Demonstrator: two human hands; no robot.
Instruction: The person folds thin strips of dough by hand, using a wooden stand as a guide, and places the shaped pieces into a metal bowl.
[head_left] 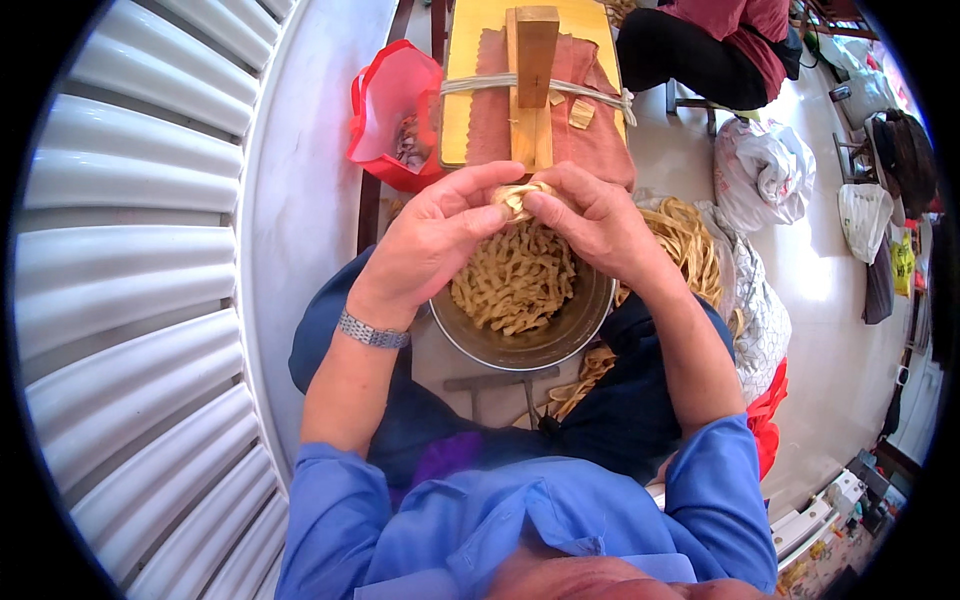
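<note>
The tan strip (517,198), bunched into a small loop or knot, sits between our two hands, above the far side of a metal pot (545,350). Our left hand (435,225) is partly curled, its thumb and fingertips pinching the strip from the left; our right hand (607,225) pinches it from the other side, thumb pressed on it, fingers bent. We cannot tell just how the strip is folded. Below, the pot holds a heap of twisted pieces (510,285) in a similar colour. Just beyond our hands, a wooden stand (533,100) rises over a reddish cloth (605,148) on a yellow board (459,130), with a pale cord (475,85) across it. On the left we see an open red bag (385,170); on the right, beside the pot, lies a pile of long strips (687,240).
</note>
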